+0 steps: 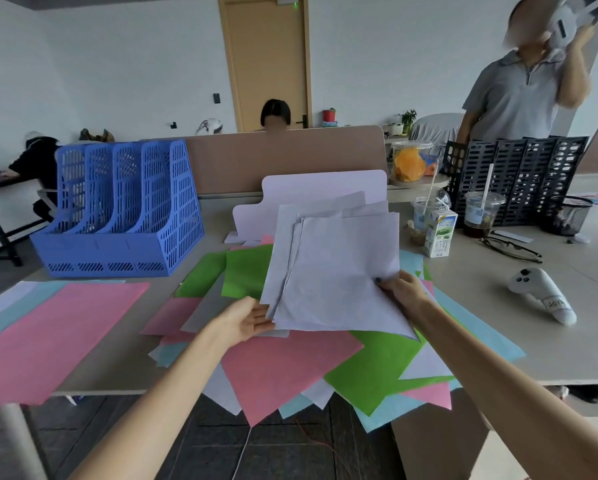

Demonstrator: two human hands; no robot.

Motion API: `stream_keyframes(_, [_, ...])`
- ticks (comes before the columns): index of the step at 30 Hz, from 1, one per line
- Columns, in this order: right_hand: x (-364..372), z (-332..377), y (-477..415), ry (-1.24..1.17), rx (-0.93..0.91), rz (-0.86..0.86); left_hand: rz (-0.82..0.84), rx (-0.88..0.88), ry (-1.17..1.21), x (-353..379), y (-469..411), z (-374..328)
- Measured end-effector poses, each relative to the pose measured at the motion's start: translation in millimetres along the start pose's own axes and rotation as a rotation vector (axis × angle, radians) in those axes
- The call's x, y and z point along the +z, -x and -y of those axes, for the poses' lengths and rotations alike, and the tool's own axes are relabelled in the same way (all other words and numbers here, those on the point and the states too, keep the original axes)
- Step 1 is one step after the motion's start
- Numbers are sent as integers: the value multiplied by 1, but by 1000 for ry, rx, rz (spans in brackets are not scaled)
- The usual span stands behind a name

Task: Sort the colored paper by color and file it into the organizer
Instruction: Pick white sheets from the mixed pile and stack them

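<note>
Pale lavender stack (335, 268), loose and uneven, is held tilted above the mixed pink/green/blue pile (290, 368) on the table (550, 341), left hand (247, 322) pinching its lower-left corner, right hand (399, 289) pinching its right edge, blue organizer (121, 209) back left.

The lavender sheets (339, 268) are thin matt paper, faintly creased, as are the pink sheets (58, 327) and green sheets (370, 368) lying loose. The blue organizer (117, 209) is slotted, slightly glossy plastic; the black organizer (519, 178) likewise. The surface (532, 351) looks like smooth pale laminate. The cups (481, 213) are clear plastic, the milk carton (439, 233) printed card, and the pen pot (567, 216) black wire mesh.
</note>
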State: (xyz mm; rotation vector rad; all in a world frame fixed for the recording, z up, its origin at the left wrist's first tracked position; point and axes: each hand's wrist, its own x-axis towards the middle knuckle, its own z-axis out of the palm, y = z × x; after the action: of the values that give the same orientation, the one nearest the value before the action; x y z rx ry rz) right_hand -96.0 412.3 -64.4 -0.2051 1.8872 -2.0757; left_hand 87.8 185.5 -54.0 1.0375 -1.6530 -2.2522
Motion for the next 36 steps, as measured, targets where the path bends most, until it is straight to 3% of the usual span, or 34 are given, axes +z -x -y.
stream_keyframes(11, [-11, -9, -9, 27, -6, -36, 224, -127, 91, -2, 11, 8])
stream_keyframes(15, [-10, -10, -8, 45, -8, -3, 289, -176, -106, -22, 9, -6])
stream_keyframes(19, [-3, -9, -5, 41, 3, 31, 286, -42, -294, -28, 8, -13])
stream_keyframes(25, [5, -10, -1, 14, -2, 124, 88, 349, -411, -11, 5, -10])
stream_keyframes(31, [-1, -8, -4, -63, 22, 202, 125, 381, -492, -5, 9, -14])
stream_keyframes(36, [5, -10, -4, -85, 48, 275, 274, 323, -527, -18, 1, -13])
